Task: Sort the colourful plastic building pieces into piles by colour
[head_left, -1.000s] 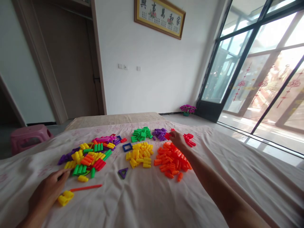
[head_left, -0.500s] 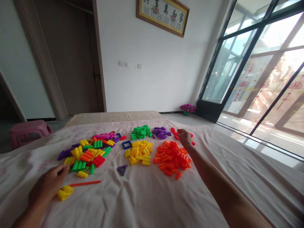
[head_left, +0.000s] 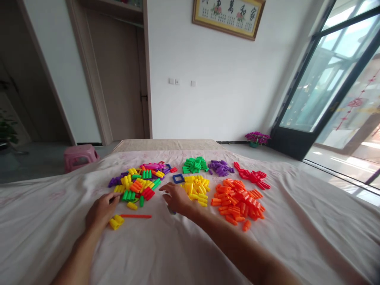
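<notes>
As the right hand (head_left: 177, 198) hovers, fingers apart, the left hand's (head_left: 100, 210) grip I can't tell. That red plastic block (head_left: 148, 193) looks light, stiff, best pinched by its sides.

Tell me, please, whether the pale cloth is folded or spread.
Spread out: the cloth lies wide beneath the orange blocks, though wrinkled.

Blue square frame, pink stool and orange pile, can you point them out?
Blue square frame (head_left: 179, 182): head view, on its near edge.
Pink stool (head_left: 79, 150): head view, on its seat.
Orange pile (head_left: 236, 199): head view, around its middle.
</notes>
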The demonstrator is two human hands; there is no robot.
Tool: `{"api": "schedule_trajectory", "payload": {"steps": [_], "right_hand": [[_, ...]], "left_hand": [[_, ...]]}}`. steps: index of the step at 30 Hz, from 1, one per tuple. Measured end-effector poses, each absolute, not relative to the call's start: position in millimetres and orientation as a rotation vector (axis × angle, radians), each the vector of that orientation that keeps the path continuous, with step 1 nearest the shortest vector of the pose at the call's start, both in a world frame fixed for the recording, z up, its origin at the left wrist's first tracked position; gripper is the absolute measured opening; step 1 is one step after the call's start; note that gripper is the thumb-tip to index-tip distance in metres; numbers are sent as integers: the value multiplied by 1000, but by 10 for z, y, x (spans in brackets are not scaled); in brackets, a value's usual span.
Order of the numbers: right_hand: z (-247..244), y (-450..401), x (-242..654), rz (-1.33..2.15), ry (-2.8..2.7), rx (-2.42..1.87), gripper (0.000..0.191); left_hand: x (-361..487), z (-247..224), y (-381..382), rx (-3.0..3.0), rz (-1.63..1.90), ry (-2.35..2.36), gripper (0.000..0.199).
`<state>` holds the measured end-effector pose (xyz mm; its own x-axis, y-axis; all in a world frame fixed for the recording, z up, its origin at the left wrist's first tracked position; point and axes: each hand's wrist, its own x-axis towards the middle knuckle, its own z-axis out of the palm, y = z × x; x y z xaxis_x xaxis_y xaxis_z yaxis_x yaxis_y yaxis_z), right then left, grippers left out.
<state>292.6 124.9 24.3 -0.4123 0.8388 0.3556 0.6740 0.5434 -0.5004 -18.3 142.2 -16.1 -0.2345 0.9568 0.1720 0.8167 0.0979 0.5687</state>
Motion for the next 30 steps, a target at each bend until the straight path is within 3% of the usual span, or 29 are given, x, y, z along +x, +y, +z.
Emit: {"api": "schedule_trajectory", "payload": {"steps": [6,13,17,21,25,30], "right_hand": [[261,1365,2442,197,-2423,-1394,50],[202,1327,2295,79,-2445,-1437,40],[159,1288,2372,187,-2396,-1393,32],[100,1318,2502,435,-2236,-1284,43],[27,1323,2591,588,-2051,-1189,54],[-13,1261,2578,599,-1991,-1076,62]], "left_hand": [[-171,-147,1415,1743,809,2158,42],[-166,-145,1412,1764,809,2150,42],[-167,-146,1412,1786,849,2139,38],[-174,-139,1398,1734,908,2119,36],[-89,-91,1335,1711,1200,2077,37],[260,44,1245,1646,1400,1591,51]]}}
